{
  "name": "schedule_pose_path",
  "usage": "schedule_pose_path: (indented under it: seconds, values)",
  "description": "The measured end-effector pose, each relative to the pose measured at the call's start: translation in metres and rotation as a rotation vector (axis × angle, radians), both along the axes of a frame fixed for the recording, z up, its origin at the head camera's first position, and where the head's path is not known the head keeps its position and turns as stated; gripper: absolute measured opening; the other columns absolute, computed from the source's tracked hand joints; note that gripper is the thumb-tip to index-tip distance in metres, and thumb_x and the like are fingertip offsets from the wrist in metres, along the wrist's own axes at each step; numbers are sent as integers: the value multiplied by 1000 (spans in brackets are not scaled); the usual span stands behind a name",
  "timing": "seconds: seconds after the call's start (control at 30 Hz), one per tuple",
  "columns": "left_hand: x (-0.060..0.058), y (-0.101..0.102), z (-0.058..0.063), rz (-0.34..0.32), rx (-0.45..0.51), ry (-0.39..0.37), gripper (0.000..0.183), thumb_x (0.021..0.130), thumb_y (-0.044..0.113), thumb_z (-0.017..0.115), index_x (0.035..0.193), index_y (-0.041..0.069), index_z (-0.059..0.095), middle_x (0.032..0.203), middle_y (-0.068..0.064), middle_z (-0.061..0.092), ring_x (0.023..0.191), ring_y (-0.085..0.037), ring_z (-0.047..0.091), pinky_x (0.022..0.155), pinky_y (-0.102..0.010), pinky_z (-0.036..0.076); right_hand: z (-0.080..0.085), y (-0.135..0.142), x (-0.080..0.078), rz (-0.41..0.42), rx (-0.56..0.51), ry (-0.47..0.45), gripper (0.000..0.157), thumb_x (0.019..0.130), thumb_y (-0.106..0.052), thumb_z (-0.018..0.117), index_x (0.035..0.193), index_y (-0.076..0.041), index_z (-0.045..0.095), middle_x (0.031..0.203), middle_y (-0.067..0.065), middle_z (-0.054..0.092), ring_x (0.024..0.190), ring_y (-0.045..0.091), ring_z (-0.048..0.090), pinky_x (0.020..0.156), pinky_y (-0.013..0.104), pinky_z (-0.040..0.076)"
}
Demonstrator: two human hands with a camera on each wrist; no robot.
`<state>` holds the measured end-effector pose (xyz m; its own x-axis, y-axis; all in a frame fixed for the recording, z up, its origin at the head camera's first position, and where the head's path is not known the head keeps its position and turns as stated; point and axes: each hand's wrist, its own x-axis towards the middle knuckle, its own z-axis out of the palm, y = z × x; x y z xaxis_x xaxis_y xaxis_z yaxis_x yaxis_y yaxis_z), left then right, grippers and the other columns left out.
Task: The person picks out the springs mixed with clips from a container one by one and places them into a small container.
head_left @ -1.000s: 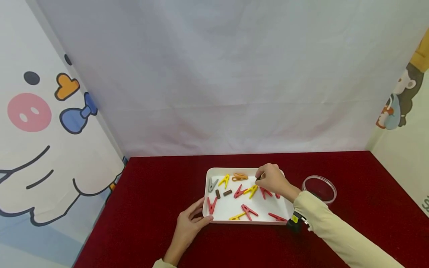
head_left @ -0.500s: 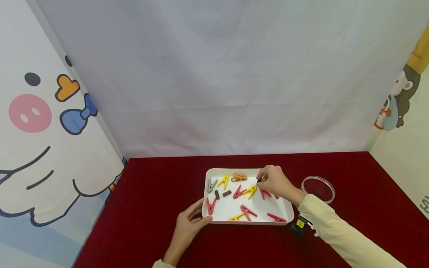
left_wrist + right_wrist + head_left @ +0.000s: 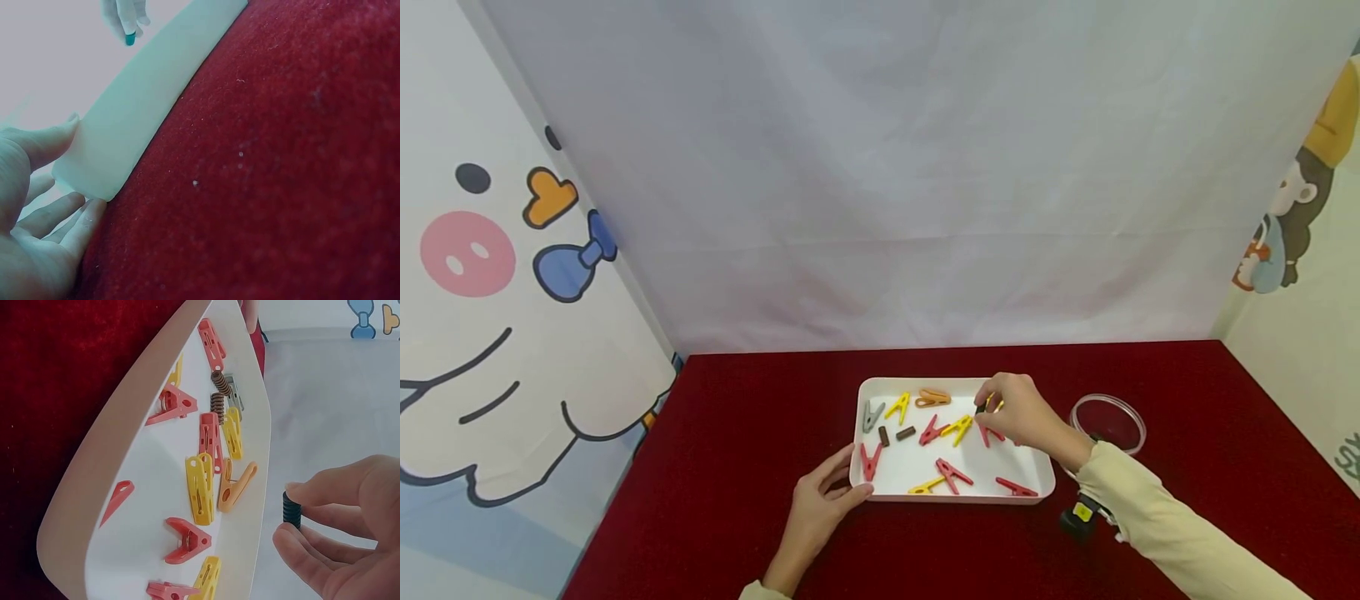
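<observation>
A small dark coil spring [image 3: 292, 510] is pinched between the thumb and fingertips of my right hand [image 3: 344, 525]. In the head view this right hand is over the back right part of a white tray [image 3: 917, 467]. My left hand [image 3: 816, 504] holds the tray's front left corner, thumb on the near wall and fingers around the side. Inside the tray lie two brown springs [image 3: 906, 433] and several clothespins: red ones [image 3: 952, 472], yellow ones [image 3: 898, 406], a grey one [image 3: 872, 415] and an orange one [image 3: 933, 398]. The right hand hides part of the tray's contents.
A clear round dish [image 3: 1075, 414] stands on the dark red cloth [image 3: 760, 433] to the right of the tray, partly behind the right forearm. A pale curtain [image 3: 925, 208] hangs behind the table, with cartoon-printed panels on both sides.
My right hand has moved slightly right and nearer with the dark spring, showing more of a yellow clothespin by its fingers. The left hand stays at the tray corner. The view has shifted a little.
</observation>
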<state>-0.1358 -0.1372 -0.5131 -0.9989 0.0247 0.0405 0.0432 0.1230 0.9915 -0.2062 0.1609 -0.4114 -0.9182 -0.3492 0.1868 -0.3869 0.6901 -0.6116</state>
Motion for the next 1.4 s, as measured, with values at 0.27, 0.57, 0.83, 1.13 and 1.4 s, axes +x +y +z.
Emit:
schedule_pose_path:
  seconds: [0.27, 0.57, 0.83, 1.13, 1.4]
  values:
    - [0, 0, 1, 4, -25, 1, 63, 74, 12, 81, 132, 11, 56, 131, -10, 56, 114, -29, 55, 83, -28, 50, 1, 3, 4, 23, -18, 30, 10, 72, 0, 76, 80, 0, 69, 80, 8, 61, 69, 19, 59, 45, 23, 47]
    - [0, 0, 0, 10, -34, 0, 63, 74, 13, 81, 132, 10, 56, 130, -10, 57, 114, -28, 56, 82, -27, 50, 1, 7, 7, 27, -7, 53, 10, 72, -1, 77, 78, -1, 70, 76, 6, 61, 67, 17, 57, 45, 23, 46]
    - [0, 0, 0, 8, -31, 2, 63, 75, 14, 81, 132, 11, 56, 131, -10, 56, 115, -28, 55, 83, -29, 51, 3, 9, 12, 14, 23, 61, 8, 72, -4, 76, 76, -7, 71, 76, 2, 62, 66, 13, 55, 54, 24, 47]
    - [1, 1, 1, 4, -27, 1, 63, 75, 15, 81, 133, 10, 56, 130, -11, 56, 115, -28, 55, 83, -29, 50, 5, 11, 19, 38, -2, 82, 9, 72, -1, 76, 77, -5, 71, 78, 3, 60, 65, 11, 55, 58, 24, 50]
    - [1, 1, 1, 8, -31, 6, 62, 75, 14, 81, 132, 9, 56, 130, -11, 57, 114, -29, 55, 82, -29, 51, 6, 15, 22, 52, -20, 88, 12, 71, 1, 77, 77, -6, 70, 77, 2, 59, 64, 13, 57, 56, 24, 50]
